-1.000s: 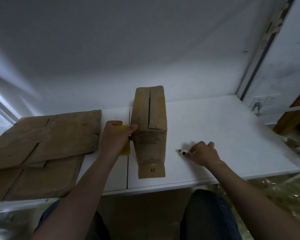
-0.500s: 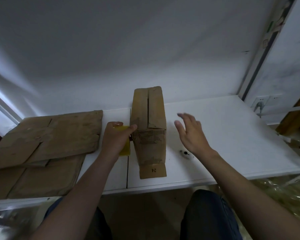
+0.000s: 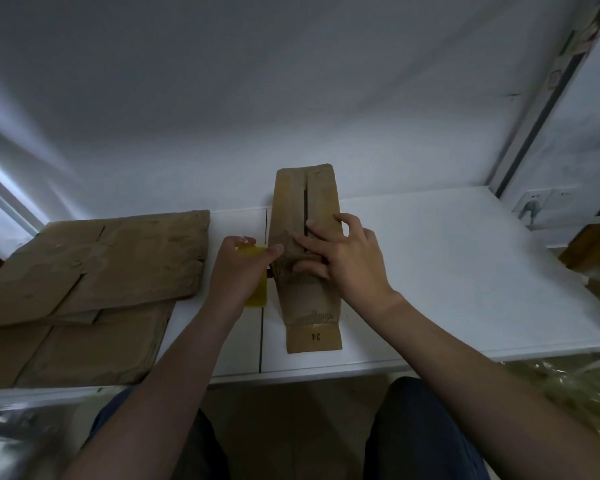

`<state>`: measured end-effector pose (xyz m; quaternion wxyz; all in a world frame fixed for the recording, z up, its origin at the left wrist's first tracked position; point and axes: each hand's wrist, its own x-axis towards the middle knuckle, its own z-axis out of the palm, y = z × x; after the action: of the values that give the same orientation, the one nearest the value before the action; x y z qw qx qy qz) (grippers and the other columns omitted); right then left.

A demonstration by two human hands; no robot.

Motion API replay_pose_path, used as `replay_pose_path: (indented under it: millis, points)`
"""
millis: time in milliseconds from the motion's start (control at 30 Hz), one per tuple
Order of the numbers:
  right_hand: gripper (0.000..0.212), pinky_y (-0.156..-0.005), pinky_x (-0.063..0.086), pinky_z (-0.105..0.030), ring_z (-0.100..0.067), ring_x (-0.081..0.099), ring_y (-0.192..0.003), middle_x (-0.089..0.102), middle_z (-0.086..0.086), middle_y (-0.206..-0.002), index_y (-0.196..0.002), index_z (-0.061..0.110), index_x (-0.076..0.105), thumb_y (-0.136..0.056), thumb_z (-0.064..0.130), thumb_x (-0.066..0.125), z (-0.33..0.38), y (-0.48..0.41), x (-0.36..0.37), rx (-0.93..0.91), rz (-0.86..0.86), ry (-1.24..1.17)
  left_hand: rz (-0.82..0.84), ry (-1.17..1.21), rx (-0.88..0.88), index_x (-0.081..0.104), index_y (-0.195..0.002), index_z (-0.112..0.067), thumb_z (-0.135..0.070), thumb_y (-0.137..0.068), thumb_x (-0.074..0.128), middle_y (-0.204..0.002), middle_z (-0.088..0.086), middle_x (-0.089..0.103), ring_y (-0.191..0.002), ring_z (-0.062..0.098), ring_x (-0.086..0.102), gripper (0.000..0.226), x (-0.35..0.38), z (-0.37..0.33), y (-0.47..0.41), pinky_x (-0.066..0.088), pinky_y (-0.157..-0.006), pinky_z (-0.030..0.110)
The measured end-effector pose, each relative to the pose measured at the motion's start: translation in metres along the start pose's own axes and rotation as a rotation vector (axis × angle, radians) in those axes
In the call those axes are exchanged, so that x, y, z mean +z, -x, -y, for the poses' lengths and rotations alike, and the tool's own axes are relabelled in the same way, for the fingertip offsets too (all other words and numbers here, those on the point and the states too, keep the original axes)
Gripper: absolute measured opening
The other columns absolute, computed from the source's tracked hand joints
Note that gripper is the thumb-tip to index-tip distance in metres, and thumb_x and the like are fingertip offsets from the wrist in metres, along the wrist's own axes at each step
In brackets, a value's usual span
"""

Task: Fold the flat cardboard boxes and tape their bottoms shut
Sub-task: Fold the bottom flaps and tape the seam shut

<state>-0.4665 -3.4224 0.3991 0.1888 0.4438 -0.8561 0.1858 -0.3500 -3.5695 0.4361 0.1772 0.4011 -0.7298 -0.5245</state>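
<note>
Two hands now meet at the narrow brown cardboard box (image 3: 309, 306), which stands mid-way along the white table (image 3: 447, 271) with its folded bottom flaps turned upward. A second ago the right hand (image 3: 347, 261) was down on the tabletop beside the box, at a small white object. It has since lifted across and lies with fingers spread and straight over the flaps, pressing them on either side of the dark seam (image 3: 306, 202). The left hand (image 3: 239, 271) has not moved: it grips a flat yellow plastic tool (image 3: 258, 292), probably the tape dispenser, against the box's left wall, thumb touching the cardboard. The shift suggests folding is over and the flaps are being held down for taping, though no fresh strip can be made out across the seam. What the box holds cannot be seen, since its upper face is closed. Its near flap (image 3: 315, 337) is marked "24". A stack of flat brown cardboard sheets (image 3: 101, 265) waits at the table's left end.
</note>
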Motion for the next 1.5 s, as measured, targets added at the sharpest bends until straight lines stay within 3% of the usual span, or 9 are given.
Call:
replay_pose_path:
  millis: [300, 500, 633, 767, 833, 933, 1067, 1267, 1500]
  points:
    - [0.089, -0.089, 0.05, -0.053, -0.042, 0.044, -0.133, 0.056, 0.003, -0.145, -0.14, 0.032, 0.058, -0.061, 0.064, 0.084, 0.003, 0.004, 0.002, -0.014, 0.043, 0.088, 0.023, -0.007, 0.041, 0.05, -0.126, -0.027, -0.048, -0.082, 0.078, -0.108, -0.007, 0.046, -0.084, 0.004, 0.045, 0.056, -0.002, 0.004, -0.005, 0.036, -0.065, 0.026]
    - [0.089, -0.093, 0.05, -0.053, -0.04, 0.046, -0.134, 0.057, 0.007, -0.145, -0.139, 0.035, 0.057, -0.06, 0.071, 0.079, 0.008, -0.001, -0.001, 0.004, 0.088, 0.149, 0.048, -0.03, 0.088, 0.051, -0.126, -0.025, -0.048, -0.084, 0.076, -0.107, -0.009, 0.052, -0.081, 0.004, 0.053, 0.054, -0.01, -0.001, 0.002, 0.041, -0.069, 0.028]
    - [0.097, -0.106, 0.035, -0.061, -0.042, 0.033, -0.14, 0.043, 0.001, -0.154, -0.151, 0.036, 0.038, -0.069, 0.086, 0.055, 0.009, 0.001, -0.013, 0.012, 0.122, 0.201, 0.082, 0.108, 0.029, 0.054, -0.119, -0.031, -0.047, -0.092, 0.067, -0.098, -0.007, 0.07, -0.078, 0.015, 0.072, 0.033, -0.025, 0.002, 0.011, 0.054, -0.07, 0.033]
    - [0.077, -0.093, 0.035, -0.046, -0.028, 0.034, -0.125, 0.054, 0.001, -0.137, -0.142, 0.032, 0.047, -0.084, 0.081, 0.039, 0.035, 0.005, -0.049, 0.077, -0.069, -0.043, 0.149, 0.143, 0.042, 0.059, -0.105, -0.047, -0.058, -0.092, 0.059, -0.119, 0.0, 0.063, -0.102, 0.028, 0.064, 0.018, -0.046, 0.005, 0.026, 0.055, -0.092, 0.052]
    - [0.076, -0.09, 0.039, -0.038, -0.016, 0.032, -0.111, 0.054, 0.004, -0.122, -0.137, 0.034, 0.048, -0.08, 0.083, 0.043, 0.059, 0.01, -0.071, 0.167, 0.0, -0.294, 0.204, 0.201, 0.047, 0.06, -0.112, -0.043, -0.055, -0.096, 0.057, -0.123, 0.002, 0.059, -0.107, 0.029, 0.063, 0.02, -0.054, 0.003, 0.037, 0.055, -0.094, 0.053]
    - [0.088, -0.09, 0.049, -0.032, -0.011, 0.048, -0.107, 0.053, 0.007, -0.123, -0.139, 0.038, 0.033, -0.068, 0.083, 0.06, 0.088, 0.02, -0.076, 0.181, 0.151, -0.449, 0.29, 0.285, 0.06, 0.062, -0.11, -0.039, -0.048, -0.099, 0.055, -0.122, 0.001, 0.062, -0.108, 0.025, 0.065, 0.016, -0.061, -0.006, 0.053, 0.058, -0.09, 0.044]
    - [0.084, -0.076, 0.058, -0.025, -0.005, 0.066, -0.096, 0.063, 0.015, -0.116, -0.13, 0.04, 0.024, -0.073, 0.053, 0.084, 0.096, 0.03, -0.067, 0.19, 0.155, -0.736, 0.356, 0.353, 0.138, 0.067, -0.112, -0.038, -0.04, -0.101, 0.055, -0.115, -0.007, 0.068, -0.105, 0.016, 0.067, 0.016, -0.066, -0.019, 0.072, 0.057, -0.078, 0.03]
    - [0.064, -0.071, 0.059, -0.038, -0.007, 0.064, -0.087, 0.059, 0.016, -0.103, -0.121, 0.044, 0.035, -0.08, 0.037, 0.083, 0.087, 0.032, -0.09, 0.168, 0.062, -0.748, 0.152, 0.231, 0.266, 0.075, -0.108, -0.035, -0.036, -0.093, 0.069, -0.115, -0.018, 0.068, -0.111, 0.007, 0.061, 0.017, -0.061, -0.019, 0.076, 0.053, -0.096, 0.04]
    - [0.053, -0.072, 0.055, -0.046, -0.011, 0.06, -0.088, 0.06, 0.013, -0.108, -0.119, 0.043, 0.043, -0.078, 0.035, 0.075, 0.062, 0.036, -0.125, 0.03, 0.125, -0.548, 0.207, 0.147, 0.257, 0.076, -0.1, -0.024, -0.035, -0.091, 0.072, -0.099, -0.004, 0.073, -0.095, 0.016, 0.069, 0.014, -0.049, -0.035, 0.079, 0.058, -0.082, 0.032]
